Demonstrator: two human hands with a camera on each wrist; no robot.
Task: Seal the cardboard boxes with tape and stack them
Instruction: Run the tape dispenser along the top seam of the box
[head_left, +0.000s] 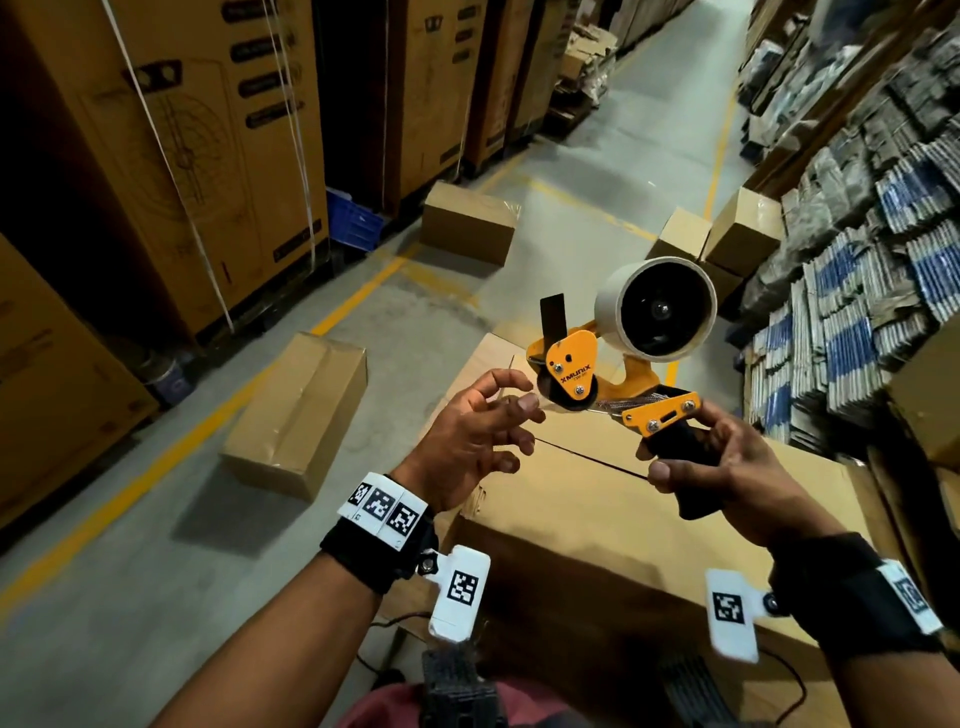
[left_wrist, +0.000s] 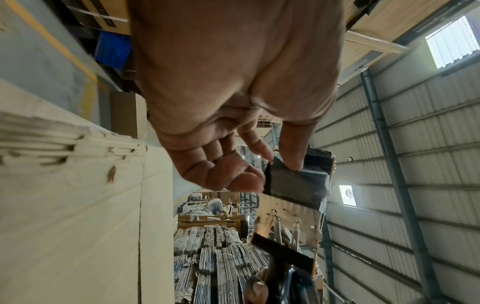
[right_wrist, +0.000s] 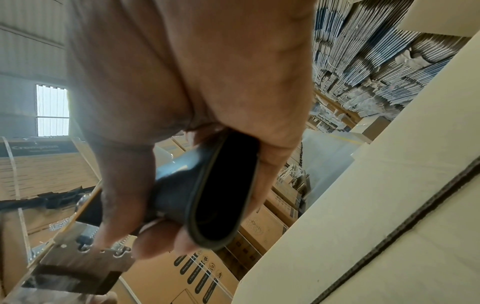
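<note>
My right hand (head_left: 727, 462) grips the tape gun (head_left: 618, 364) handle. My left hand (head_left: 467, 436), at nine o'clock, pinches the tape end; the box (head_left: 597, 519) seam runs below, ten to four.

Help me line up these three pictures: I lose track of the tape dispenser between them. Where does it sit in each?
Head: tape dispenser just right of centre, above the big box, black handle in the right hand.
Left wrist: lower centre-right, seen from its front end past the fingertips.
Right wrist: black handle at centre, metal blade plate lower left.
Shared landmark: the open flap seam of the big cardboard box.
</note>
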